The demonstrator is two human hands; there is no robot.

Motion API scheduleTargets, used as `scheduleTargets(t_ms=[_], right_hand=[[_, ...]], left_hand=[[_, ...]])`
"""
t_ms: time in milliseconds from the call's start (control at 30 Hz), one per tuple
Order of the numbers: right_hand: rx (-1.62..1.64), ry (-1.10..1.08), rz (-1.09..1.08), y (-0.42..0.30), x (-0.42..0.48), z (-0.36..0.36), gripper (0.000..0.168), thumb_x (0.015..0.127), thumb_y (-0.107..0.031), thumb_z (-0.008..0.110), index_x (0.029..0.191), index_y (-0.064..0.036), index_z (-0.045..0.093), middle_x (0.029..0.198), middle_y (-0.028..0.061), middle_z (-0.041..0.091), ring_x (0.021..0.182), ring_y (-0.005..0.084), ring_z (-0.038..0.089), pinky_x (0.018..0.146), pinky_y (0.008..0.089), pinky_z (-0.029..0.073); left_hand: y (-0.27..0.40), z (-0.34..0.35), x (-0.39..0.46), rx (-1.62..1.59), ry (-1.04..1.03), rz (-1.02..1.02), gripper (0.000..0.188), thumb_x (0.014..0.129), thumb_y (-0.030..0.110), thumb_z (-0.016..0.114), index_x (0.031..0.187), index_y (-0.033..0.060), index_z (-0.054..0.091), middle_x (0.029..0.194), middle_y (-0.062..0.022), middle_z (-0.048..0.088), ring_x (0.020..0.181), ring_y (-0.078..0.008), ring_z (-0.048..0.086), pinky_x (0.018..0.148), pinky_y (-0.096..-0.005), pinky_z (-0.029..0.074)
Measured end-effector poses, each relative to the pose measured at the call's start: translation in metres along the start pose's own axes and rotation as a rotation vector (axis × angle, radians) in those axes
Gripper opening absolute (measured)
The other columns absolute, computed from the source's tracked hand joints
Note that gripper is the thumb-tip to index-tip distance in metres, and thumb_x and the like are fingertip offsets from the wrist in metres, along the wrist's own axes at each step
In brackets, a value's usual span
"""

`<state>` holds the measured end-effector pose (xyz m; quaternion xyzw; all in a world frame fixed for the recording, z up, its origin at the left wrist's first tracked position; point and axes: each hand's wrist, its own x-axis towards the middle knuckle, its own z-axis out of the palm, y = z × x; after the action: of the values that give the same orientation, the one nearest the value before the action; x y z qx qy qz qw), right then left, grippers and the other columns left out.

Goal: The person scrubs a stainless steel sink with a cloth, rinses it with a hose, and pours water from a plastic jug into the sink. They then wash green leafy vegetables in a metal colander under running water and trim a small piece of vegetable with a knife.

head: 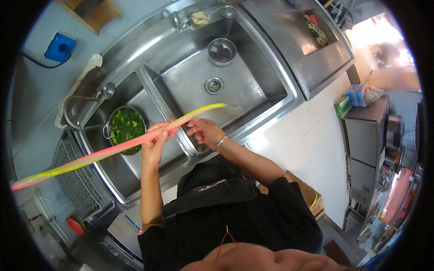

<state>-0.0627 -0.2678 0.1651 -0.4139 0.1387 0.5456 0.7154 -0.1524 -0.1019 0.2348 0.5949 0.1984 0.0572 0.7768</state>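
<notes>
My left hand (158, 137) grips a soft pink and yellow hose (125, 145) that crosses the view from the far left to the right basin. Past the hose's yellow end, a faint clear streak, apparently water, shows over the right sink basin (244, 81). Just below that end is my right hand (205, 132), its fingers loosely bent and apart; whether a fingertip touches the hose is unclear. Beneath the hose, a metal pot (105, 131) of green leafy vegetables (126, 123) in water stands in the left sink basin (134, 86).
A metal bowl (222, 50) with dark pieces sits in the right basin near the drain (214, 85). Faucets (178, 22) line the back rim beside a pale cloth (200, 18). A steel counter (298, 57) with food scraps adjoins on the right; a grey plastic crate (79, 186) stands left.
</notes>
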Motion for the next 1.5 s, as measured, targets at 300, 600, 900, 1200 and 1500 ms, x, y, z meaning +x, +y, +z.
scheduleTargets(t_ms=[300, 600, 900, 1200, 1500], right_hand=[[-1.556, 0.048, -0.948, -0.062, 0.035, -0.037, 0.037, 0.071, -0.017, 0.067, 0.106, -0.014, 0.055, 0.095, 0.0064, 0.056, 0.082, 0.0236, 0.056, 0.069, 0.0358, 0.048], [-1.872, -0.401, -0.653, -0.037, 0.075, -0.033, 0.019, 0.076, -0.021, 0.056, 0.089, -0.007, 0.055, 0.082, 0.0121, 0.058, 0.075, 0.0304, 0.059, 0.067, 0.0399, 0.048], [-1.610, -0.474, -0.616, -0.006, 0.087, -0.030, 0.021, 0.076, -0.019, 0.053, 0.088, -0.002, 0.053, 0.072, 0.0173, 0.057, 0.070, 0.0361, 0.058, 0.066, 0.0443, 0.046], [-1.486, -0.310, -0.814, -0.006, 0.106, -0.021, 0.021, 0.075, -0.014, 0.053, 0.088, 0.001, 0.049, 0.076, 0.0201, 0.056, 0.071, 0.0383, 0.057, 0.065, 0.0455, 0.047], [-1.392, -0.161, -0.985, -0.034, 0.132, 0.003, 0.015, 0.075, -0.008, 0.053, 0.087, -0.002, 0.048, 0.081, 0.0185, 0.055, 0.076, 0.0371, 0.056, 0.068, 0.0433, 0.047]], left_hand=[[0.006, -0.016, 0.010, 0.086, 0.058, -0.043, 0.023, 0.086, 0.005, 0.055, 0.107, -0.0035, 0.054, 0.107, -0.0162, 0.058, 0.090, -0.0212, 0.062, 0.080, -0.0300, 0.050], [0.010, -0.014, 0.017, 0.194, 0.054, -0.111, 0.021, 0.085, 0.007, 0.057, 0.104, -0.0031, 0.057, 0.101, -0.0105, 0.061, 0.086, -0.0156, 0.062, 0.075, -0.0250, 0.050], [0.017, -0.015, 0.029, 0.268, 0.028, -0.130, 0.023, 0.085, 0.009, 0.059, 0.103, -0.0038, 0.056, 0.101, -0.0102, 0.060, 0.085, -0.0153, 0.061, 0.073, -0.0238, 0.049], [0.030, -0.006, 0.039, 0.272, -0.008, -0.082, 0.023, 0.084, 0.007, 0.058, 0.104, -0.0032, 0.053, 0.103, -0.0099, 0.058, 0.088, -0.0145, 0.059, 0.077, -0.0239, 0.048], [0.037, -0.001, 0.040, 0.286, -0.030, 0.004, 0.028, 0.086, 0.006, 0.056, 0.111, -0.0021, 0.049, 0.110, -0.0095, 0.055, 0.095, -0.0142, 0.055, 0.085, -0.0256, 0.042]])
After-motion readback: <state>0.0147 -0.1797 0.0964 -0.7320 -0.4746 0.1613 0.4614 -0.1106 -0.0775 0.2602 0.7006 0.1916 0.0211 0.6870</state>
